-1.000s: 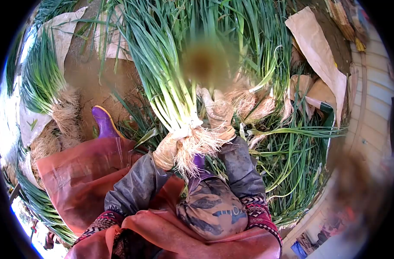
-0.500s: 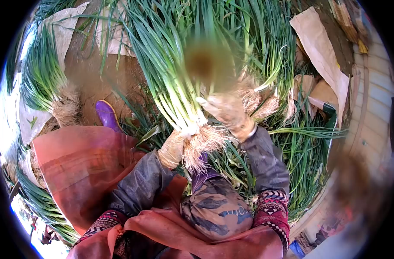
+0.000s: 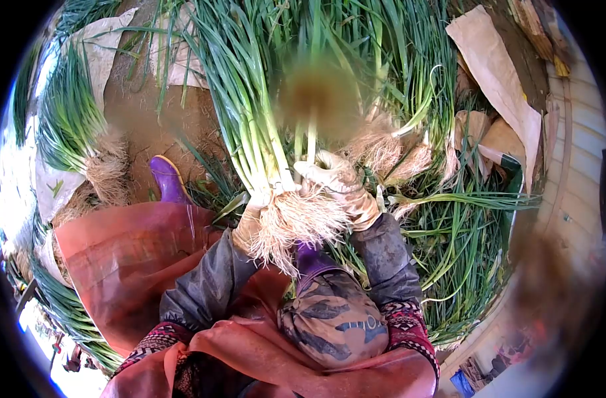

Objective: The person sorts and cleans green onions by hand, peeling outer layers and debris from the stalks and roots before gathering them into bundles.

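Note:
A bunch of green onions [image 3: 260,142] stands in front of me, leaves pointing away and pale stringy roots [image 3: 300,219] towards me. My left hand [image 3: 248,225], in a dirty pale glove, is closed around the white lower stems, partly hidden behind the roots. On the other side of the bunch, my gloved right hand [image 3: 339,182] has its fingers curled round one or two separate green onion stalks [image 3: 311,142], close beside the held bunch. A blurred brown spot in the view covers part of those stalks.
Many more green onions [image 3: 409,66] lie ahead with roots towards me. A tied-looking bundle [image 3: 64,119] rests at left. Loose leaves [image 3: 462,252] are heaped at right beside a paper sheet [image 3: 499,79]. My purple boot [image 3: 167,178] and orange apron [image 3: 130,265] are at left.
My right hand has come back towards me and left, its fingers now curled round stalks beside the bunch. The bunch has shifted slightly left and its roots show wider.

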Demonstrator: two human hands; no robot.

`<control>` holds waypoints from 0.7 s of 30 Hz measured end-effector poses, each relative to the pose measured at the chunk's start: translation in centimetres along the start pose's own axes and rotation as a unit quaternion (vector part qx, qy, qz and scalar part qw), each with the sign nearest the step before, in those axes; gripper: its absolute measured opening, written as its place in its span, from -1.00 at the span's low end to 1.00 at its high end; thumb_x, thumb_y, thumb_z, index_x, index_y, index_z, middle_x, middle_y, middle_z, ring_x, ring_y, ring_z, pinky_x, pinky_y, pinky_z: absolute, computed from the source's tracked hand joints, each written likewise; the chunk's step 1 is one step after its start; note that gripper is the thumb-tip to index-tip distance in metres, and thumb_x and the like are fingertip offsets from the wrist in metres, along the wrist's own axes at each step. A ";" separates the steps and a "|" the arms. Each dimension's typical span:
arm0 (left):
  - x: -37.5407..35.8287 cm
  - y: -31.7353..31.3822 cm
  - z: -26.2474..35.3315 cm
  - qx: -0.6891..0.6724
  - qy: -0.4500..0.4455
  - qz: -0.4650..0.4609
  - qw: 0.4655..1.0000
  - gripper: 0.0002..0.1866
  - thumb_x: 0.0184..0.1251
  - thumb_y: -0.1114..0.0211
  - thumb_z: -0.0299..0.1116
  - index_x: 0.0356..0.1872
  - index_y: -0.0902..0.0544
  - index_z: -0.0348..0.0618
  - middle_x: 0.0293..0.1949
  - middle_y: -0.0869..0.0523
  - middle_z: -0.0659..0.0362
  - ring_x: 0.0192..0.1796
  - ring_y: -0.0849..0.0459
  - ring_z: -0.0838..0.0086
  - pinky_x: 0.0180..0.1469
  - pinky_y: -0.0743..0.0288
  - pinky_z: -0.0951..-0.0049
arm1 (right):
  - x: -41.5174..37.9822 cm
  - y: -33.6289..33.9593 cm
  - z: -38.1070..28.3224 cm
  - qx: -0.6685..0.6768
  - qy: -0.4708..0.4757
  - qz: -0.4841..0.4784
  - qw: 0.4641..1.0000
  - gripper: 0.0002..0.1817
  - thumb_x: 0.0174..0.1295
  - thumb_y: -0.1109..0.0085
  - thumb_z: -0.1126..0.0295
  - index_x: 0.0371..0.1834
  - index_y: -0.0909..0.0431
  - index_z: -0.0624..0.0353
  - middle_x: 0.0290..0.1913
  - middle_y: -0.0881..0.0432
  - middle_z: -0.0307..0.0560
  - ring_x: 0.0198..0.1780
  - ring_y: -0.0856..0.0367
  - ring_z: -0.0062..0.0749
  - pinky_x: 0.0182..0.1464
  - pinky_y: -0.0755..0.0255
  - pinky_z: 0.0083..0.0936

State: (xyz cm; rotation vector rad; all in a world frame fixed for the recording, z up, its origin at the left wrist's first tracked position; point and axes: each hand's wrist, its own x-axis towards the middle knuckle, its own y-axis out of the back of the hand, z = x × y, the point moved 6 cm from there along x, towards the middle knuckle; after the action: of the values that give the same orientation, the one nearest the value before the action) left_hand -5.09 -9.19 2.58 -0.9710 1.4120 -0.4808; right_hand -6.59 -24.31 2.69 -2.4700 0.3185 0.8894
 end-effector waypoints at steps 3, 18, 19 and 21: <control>0.7 -0.6 -0.4 -0.043 -0.004 -0.056 0.998 -0.27 0.19 -0.35 -0.03 0.27 -0.37 -0.29 0.18 -0.53 -0.04 0.25 -0.50 0.11 0.37 -0.33 0.07 | -2.2 0.0 -2.0 -0.395 0.252 0.143 0.872 -0.83 0.23 -0.30 0.30 -0.33 -0.64 0.17 -0.47 -0.60 -0.18 -0.54 -0.55 -0.45 -0.51 -0.39 -0.54; -1.0 2.1 2.4 -0.036 -0.031 -0.068 0.997 -0.29 0.18 -0.34 -0.13 0.29 -0.33 -0.30 0.16 -0.54 -0.06 0.23 -0.52 0.10 0.35 -0.37 0.07 | 2.4 12.5 -4.6 -0.445 0.149 0.385 0.795 -0.64 0.31 -0.07 -0.02 -0.32 -0.44 0.07 -0.53 -0.32 -0.32 -0.55 -0.29 -0.57 -0.53 -0.28 -0.58; -1.5 2.4 2.9 -0.024 -0.019 -0.048 0.998 -0.29 0.18 -0.34 -0.13 0.29 -0.33 -0.30 0.16 -0.54 -0.06 0.23 -0.52 0.10 0.35 -0.37 0.07 | 1.6 11.7 -5.1 -0.325 0.164 0.341 0.867 -0.67 0.29 -0.13 0.04 -0.37 -0.43 0.07 -0.50 -0.33 -0.31 -0.49 -0.35 -0.55 -0.45 -0.32 -0.57; -1.8 2.5 3.7 0.001 -0.001 -0.022 1.000 -0.29 0.18 -0.33 -0.14 0.29 -0.33 -0.30 0.16 -0.54 -0.06 0.23 -0.52 0.10 0.34 -0.37 0.07 | -0.3 8.3 -6.3 -0.170 0.113 0.262 0.943 -0.74 0.21 -0.25 0.19 -0.28 -0.45 0.11 -0.40 -0.39 -0.28 -0.37 -0.40 -0.52 -0.33 -0.38 -0.53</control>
State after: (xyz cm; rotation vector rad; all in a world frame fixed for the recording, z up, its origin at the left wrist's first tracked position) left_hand -2.49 -5.33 1.21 -1.0028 1.3903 -0.5145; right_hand -6.52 -34.65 4.05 -2.8707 1.0184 0.9227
